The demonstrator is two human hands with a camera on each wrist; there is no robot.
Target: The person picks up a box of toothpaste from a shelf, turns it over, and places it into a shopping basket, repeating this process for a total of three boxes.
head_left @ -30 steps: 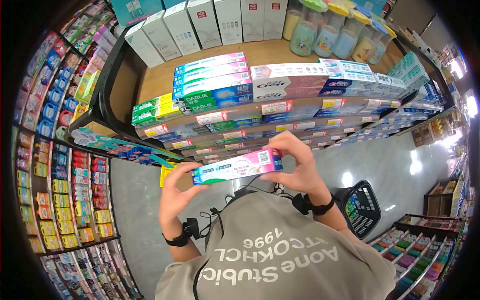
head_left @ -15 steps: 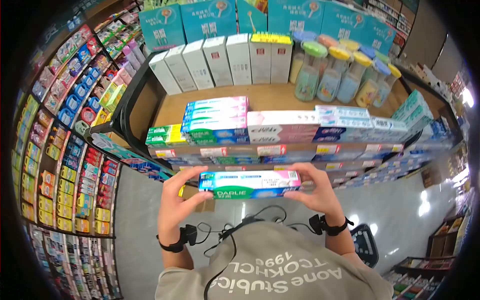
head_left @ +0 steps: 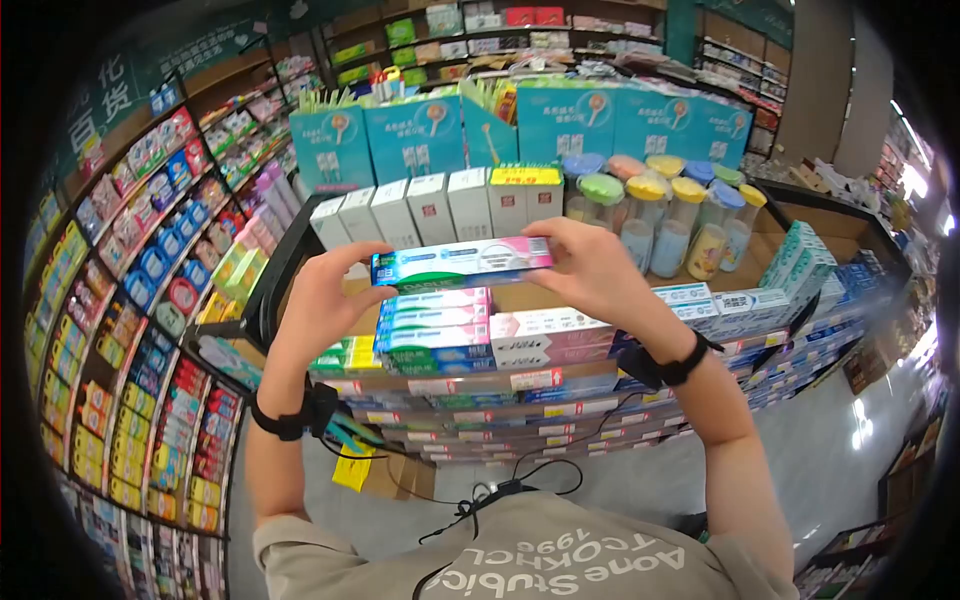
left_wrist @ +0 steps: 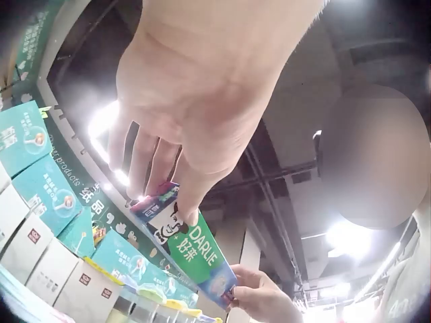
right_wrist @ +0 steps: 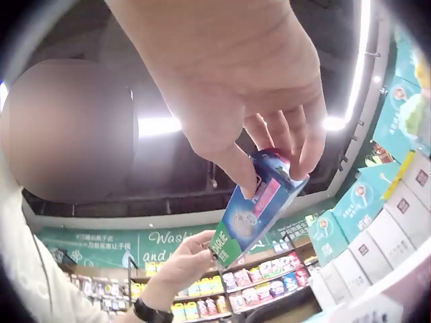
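Head view: left hand (head_left: 332, 292) and right hand (head_left: 592, 272) pinch Darlie box (head_left: 458, 260) by opposite ends, clear above shelf (head_left: 518, 298)

Your right hand (right_wrist: 246, 97) pinches the blue end of a Darlie toothpaste box (right_wrist: 246, 219); your left hand (right_wrist: 182, 264) holds its green end, near white cartons (right_wrist: 370, 252).

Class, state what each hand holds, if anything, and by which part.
One DARLIE box: the left hand pinches one end, the right hand the opposite end.
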